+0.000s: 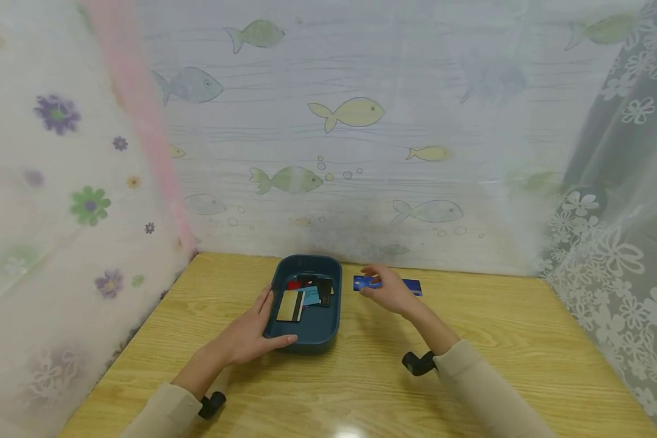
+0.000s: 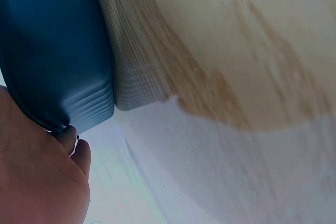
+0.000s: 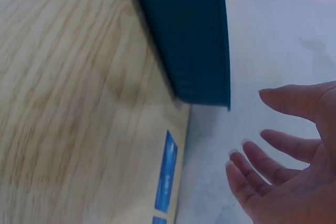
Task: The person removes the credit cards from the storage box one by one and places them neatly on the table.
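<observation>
Your left hand (image 1: 252, 336) grips the near-left corner of the blue tray (image 1: 330, 328) on the table (image 1: 498, 340). Your right hand (image 1: 387, 291), fingers relaxed and apart, hovers over the blue cards (image 1: 412, 286) beside the tray.

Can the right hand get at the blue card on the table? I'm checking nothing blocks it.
Probably yes. The right hand hovers open just above the blue card, which lies flat on the table beside the tray. Nothing lies between them; the left hand only holds the tray.
</observation>
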A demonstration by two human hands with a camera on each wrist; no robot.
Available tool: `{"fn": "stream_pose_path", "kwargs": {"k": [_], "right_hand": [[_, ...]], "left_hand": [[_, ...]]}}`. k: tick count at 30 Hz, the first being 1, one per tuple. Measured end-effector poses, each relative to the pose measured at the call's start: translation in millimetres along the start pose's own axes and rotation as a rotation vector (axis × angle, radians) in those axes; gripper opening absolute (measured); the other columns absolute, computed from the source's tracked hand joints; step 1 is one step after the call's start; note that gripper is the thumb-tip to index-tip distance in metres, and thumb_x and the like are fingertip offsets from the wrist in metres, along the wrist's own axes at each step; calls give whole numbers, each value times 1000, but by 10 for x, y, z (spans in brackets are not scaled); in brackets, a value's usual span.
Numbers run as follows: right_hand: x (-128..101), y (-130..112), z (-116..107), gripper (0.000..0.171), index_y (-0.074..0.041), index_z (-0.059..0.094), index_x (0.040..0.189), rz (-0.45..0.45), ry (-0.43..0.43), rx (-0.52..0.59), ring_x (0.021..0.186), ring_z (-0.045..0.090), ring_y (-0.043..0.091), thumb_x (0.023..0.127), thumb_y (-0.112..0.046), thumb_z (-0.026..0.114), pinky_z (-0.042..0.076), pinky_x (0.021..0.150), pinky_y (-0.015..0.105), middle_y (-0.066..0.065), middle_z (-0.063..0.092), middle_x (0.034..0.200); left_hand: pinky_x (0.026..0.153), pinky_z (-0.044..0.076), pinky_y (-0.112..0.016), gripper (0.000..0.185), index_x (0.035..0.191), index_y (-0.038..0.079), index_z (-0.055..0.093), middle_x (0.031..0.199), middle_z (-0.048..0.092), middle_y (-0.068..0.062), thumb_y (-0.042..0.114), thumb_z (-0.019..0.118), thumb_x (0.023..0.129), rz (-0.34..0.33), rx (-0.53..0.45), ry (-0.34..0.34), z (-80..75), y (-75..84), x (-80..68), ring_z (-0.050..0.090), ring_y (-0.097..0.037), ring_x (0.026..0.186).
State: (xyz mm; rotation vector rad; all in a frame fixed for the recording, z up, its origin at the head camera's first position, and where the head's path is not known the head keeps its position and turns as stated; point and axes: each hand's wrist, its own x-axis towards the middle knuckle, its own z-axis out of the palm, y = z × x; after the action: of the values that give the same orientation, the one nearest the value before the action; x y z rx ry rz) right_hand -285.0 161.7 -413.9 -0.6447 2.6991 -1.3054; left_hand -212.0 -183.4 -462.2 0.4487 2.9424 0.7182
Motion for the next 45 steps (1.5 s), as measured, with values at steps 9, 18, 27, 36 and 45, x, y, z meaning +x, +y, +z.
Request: {"fn": "stream_pose_path", "kwargs": {"k": [9,18,27,36,45], "right_hand": [[26,-116,121,50,6,53,142,-54,-22,17,125,55,45,98,-10,69,49,102,53,26,54,142],[43,-223,276,48,5,55,141,-55,-13,49,124,55,43,96,-7,69,48,102,53,24,56,138],[85,-337,395,47,1,56,141,-62,-48,90,126,55,42,97,-10,70,47,104,52,21,55,139],[116,-463,510,47,2,57,140,-128,-80,50,123,56,44,97,-12,69,50,100,52,23,55,139],[206,-502,699,45,3,56,139,-171,-120,34,119,57,45,97,-10,68,54,95,48,26,53,134]], "left_hand": [[112,38,-58,125,165,9,0,173,-4,-9,86,54,83,-4,6,2,-1,-3,-3,31,-39,151],[112,38,-59,126,165,9,0,173,-5,-8,86,54,82,-12,5,-8,-4,9,-1,31,-39,150],[113,38,-57,125,165,9,-1,172,-9,-4,86,53,83,-8,3,-17,-5,-1,3,30,-38,151],[113,37,-57,124,165,7,0,172,-7,-7,84,55,84,-5,-1,-9,-8,0,10,30,-39,151],[113,38,-58,119,165,6,1,172,-6,-9,77,58,88,1,-5,-9,-15,7,15,30,-40,150]]}}
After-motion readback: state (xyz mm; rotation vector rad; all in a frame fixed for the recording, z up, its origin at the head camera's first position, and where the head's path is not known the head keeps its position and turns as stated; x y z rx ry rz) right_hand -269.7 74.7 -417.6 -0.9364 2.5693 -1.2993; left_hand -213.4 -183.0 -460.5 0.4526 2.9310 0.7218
